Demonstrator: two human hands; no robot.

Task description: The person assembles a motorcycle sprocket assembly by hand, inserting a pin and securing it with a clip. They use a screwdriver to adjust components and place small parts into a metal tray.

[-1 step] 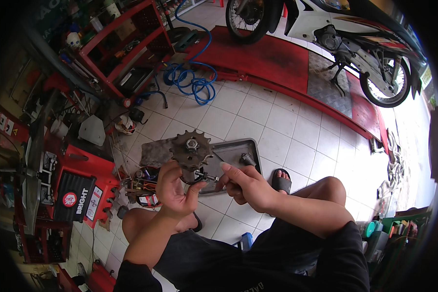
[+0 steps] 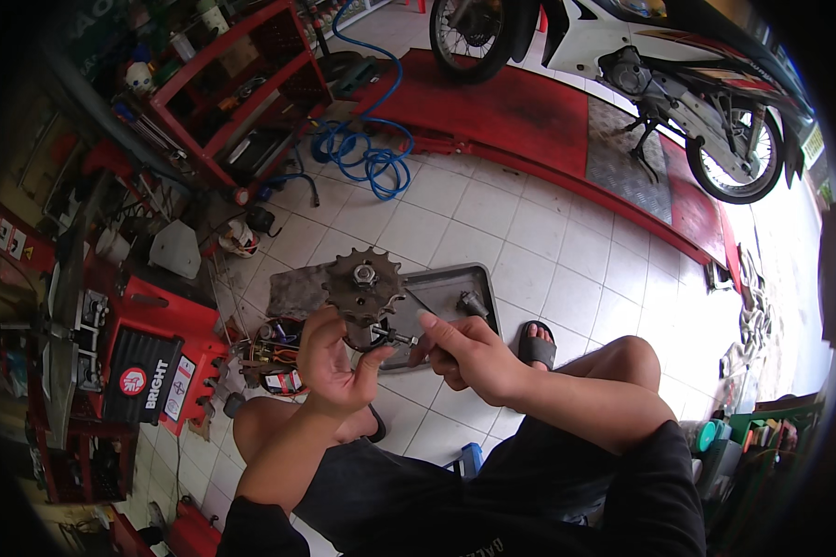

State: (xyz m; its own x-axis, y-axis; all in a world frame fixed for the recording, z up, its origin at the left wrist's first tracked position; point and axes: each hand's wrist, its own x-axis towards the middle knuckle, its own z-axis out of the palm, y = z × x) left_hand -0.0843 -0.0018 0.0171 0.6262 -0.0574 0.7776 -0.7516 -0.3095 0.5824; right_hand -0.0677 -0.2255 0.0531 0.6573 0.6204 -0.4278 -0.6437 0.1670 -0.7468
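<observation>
My left hand (image 2: 333,367) is closed around the underside of a toothed sprocket (image 2: 351,302) with a nut (image 2: 364,275) at its centre. Below the sprocket's rim, a silver bolt-like piece (image 2: 395,336) sticks out to the right. My right hand (image 2: 474,357) is closed beside that piece's end, its fingertips bunched together. From near its thumb a thin dark rod (image 2: 417,299) points up and left; the fingers hide the rest of it. Behind my hands on the floor is a grey metal tray (image 2: 486,283), with a dark cylindrical part (image 2: 472,304) in it.
A grey slab-like piece (image 2: 297,290) lies left of the tray, near several hand tools (image 2: 271,348). A red shelf cart (image 2: 223,84), coiled blue hose (image 2: 381,172) and red lift platform (image 2: 502,102) with a motorcycle (image 2: 641,79) stand farther off. Red equipment (image 2: 144,316) is at left.
My right hand has shifted very slightly beside the bolt-like piece. The left hand and the sprocket stay almost where they were.
</observation>
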